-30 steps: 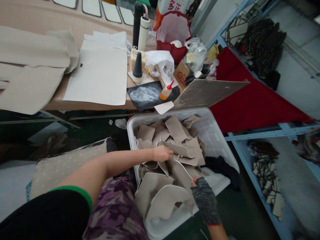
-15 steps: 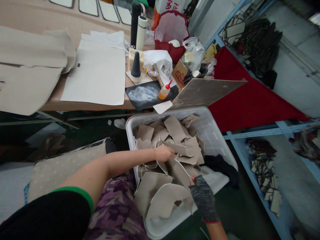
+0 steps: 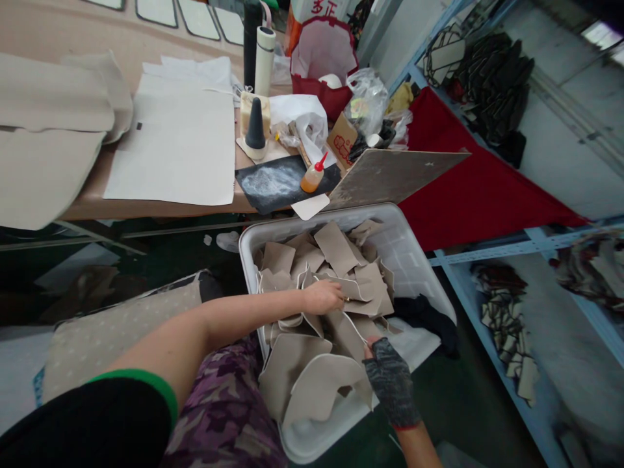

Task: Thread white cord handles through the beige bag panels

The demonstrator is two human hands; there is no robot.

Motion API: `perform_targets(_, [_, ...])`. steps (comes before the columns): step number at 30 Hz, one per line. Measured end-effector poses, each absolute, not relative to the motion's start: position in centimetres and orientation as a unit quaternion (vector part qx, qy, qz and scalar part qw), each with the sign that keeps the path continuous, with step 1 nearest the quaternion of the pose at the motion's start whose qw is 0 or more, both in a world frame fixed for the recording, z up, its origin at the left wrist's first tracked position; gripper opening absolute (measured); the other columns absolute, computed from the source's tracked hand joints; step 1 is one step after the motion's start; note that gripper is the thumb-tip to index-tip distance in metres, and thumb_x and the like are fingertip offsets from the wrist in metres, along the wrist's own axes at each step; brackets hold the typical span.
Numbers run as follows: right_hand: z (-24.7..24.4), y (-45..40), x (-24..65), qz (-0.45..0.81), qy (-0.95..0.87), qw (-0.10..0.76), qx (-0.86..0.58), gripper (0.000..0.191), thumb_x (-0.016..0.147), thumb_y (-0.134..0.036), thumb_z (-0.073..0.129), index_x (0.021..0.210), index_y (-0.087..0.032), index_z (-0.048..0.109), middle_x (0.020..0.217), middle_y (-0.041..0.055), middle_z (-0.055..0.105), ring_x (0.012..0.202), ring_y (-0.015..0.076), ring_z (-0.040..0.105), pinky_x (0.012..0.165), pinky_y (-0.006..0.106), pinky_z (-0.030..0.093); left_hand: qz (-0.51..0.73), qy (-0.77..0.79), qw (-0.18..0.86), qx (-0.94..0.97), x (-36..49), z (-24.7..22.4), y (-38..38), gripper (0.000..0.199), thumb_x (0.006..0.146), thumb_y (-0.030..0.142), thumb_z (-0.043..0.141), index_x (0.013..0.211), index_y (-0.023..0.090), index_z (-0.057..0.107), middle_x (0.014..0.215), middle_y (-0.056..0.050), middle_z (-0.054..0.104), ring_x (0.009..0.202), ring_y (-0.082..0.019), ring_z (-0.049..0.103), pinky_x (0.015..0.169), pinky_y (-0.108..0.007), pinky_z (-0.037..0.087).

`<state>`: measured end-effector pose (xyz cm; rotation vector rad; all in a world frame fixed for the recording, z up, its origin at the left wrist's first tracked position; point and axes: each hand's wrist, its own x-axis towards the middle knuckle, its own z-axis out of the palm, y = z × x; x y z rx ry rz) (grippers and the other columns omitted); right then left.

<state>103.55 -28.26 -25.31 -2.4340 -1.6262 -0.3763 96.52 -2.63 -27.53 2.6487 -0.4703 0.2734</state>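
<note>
Your bare left hand (image 3: 324, 297) is over the middle of the white plastic bin (image 3: 416, 263), its fingers curled down against the beige pieces (image 3: 336, 247) heaped inside. Its fingertips are partly hidden, so whether they pinch anything cannot be told. Your right hand (image 3: 389, 374), in a grey fingerless glove (image 3: 392, 390) with a red cuff edge, is at the bin's right side, nearer you, its fingertips closed on the white edge of a beige panel (image 3: 348, 333). That panel lies among the pieces, slanting between your two hands, its far end just beside your left fingers. Nearer you, a curved beige piece (image 3: 324, 390) with a notch leans in the near end of the bin. Dark cloth (image 3: 426, 318) hangs over the bin's right rim.

Beyond the bin stands the table (image 3: 68, 26). Near its edge, a bottle with a red spout (image 3: 312, 177) sits on a black mat (image 3: 268, 179), with a dark grey cone (image 3: 255, 123) just to the left and farther back. A large white sheet (image 3: 180, 143) lies farther left. To the right, red cloth (image 3: 439, 195) drapes by blue shelving (image 3: 536, 244).
</note>
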Motion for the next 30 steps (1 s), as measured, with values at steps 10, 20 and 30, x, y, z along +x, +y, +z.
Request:
perform_targets(10, [-24.5, -27.8, 102.7, -0.211, -0.577, -0.021, -0.789, 0.027, 0.094, -0.023, 0.038, 0.089, -0.013, 0.062, 0.081, 0.0124, 0.068, 0.073, 0.0211, 0.065, 0.065, 0.033, 0.053, 0.047, -0.176, 0.306, 0.934, 98.1, -27.6, -6.7, 0.012, 0.086, 0.023, 0.061, 0.091, 0.019, 0.071, 0.092, -0.005, 0.069, 0.090, -0.019, 0.060, 0.071, -0.025, 0.043])
perform_targets(20, [-24.7, -28.0, 102.8, -0.166, -0.546, -0.012, -0.821, 0.031, 0.095, -0.026, 0.035, 0.086, -0.016, 0.062, 0.080, 0.0111, 0.068, 0.072, 0.0209, 0.064, 0.066, 0.033, 0.053, -0.014, -0.106, 0.448, 0.887, 99.1, -28.2, -6.4, 0.008, 0.079, 0.021, 0.068, 0.085, 0.018, 0.073, 0.089, -0.003, 0.072, 0.084, -0.017, 0.063, 0.076, -0.024, 0.046])
perform_targets(30, [-26.0, -29.0, 102.8, -0.119, -0.548, 0.027, -0.827, 0.030, 0.093, -0.025, 0.038, 0.095, -0.014, 0.065, 0.095, 0.0166, 0.069, 0.091, 0.0277, 0.064, 0.079, 0.042, 0.053, -0.106, -0.085, 0.502, 0.854, 99.6, -28.2, -4.9, 0.019, 0.071, 0.022, 0.076, 0.089, 0.014, 0.073, 0.082, -0.003, 0.072, 0.073, -0.016, 0.063, 0.068, -0.023, 0.047])
